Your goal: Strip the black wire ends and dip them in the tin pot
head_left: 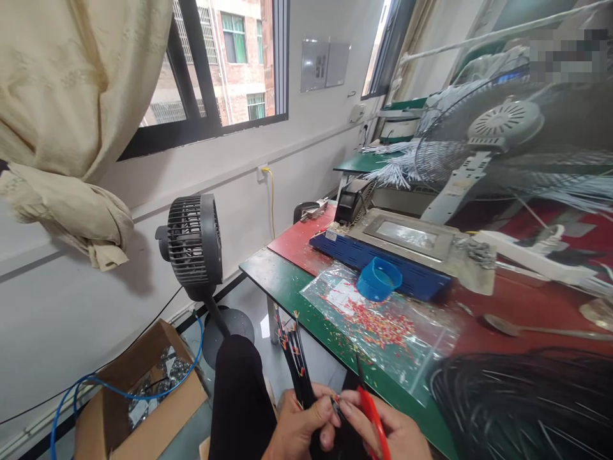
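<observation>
My left hand (306, 421) is closed around a bundle of black cables (297, 370), whose ends fan upward and show short coloured inner wires. Red-handled scissors (371, 409) rest in my right hand (383, 428), their dark blade pointing up and away. The fingertips of both hands meet at one cable end (335, 399) with small coloured wires; the exact pinch is partly hidden by the fingers. Just beyond the hands, a clear plastic bag (421, 364) lies on the green table (287, 294), with many red and yellow wire scraps (383, 326) spread over it.
A blue plastic cup (378, 279) stands against a blue machine (383, 262). Black cables (517, 402) are heaped at right, near a spoon-like tool (507, 326). A white fan (502, 124) stands behind. On the floor are a black fan (194, 246) and an open carton (158, 421).
</observation>
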{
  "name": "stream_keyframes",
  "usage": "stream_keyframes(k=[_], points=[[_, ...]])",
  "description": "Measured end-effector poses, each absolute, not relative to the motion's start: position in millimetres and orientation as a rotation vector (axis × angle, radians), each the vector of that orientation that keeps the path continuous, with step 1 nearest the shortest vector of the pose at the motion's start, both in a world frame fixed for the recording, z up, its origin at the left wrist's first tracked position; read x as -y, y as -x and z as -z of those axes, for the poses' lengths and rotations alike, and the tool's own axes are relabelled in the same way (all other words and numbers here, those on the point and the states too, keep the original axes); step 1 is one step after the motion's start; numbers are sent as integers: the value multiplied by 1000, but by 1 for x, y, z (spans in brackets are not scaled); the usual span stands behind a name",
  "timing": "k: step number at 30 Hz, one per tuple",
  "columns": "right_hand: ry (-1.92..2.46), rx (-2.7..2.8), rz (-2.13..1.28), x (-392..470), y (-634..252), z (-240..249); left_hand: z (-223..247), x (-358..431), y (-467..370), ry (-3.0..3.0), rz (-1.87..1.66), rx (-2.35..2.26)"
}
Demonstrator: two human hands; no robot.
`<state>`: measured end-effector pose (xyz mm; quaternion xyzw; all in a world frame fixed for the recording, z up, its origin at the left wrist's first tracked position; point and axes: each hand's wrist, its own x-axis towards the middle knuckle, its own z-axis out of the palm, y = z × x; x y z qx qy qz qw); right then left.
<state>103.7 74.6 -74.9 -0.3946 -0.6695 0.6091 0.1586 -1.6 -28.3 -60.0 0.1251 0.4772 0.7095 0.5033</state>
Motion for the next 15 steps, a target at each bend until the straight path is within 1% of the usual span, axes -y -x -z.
stream_keyframes(k=[2,11,15], points=[[1110,1892,-1673,-77,-103,74,60,28,1,-290,-1716,-1158],[1065,1952,-1739,-78,-100,66,66,28,-1,-319,-1690,-1185],[1012,1963,-1624,-77,-101,59,65,27,-1,-331,-1681,-1214]])
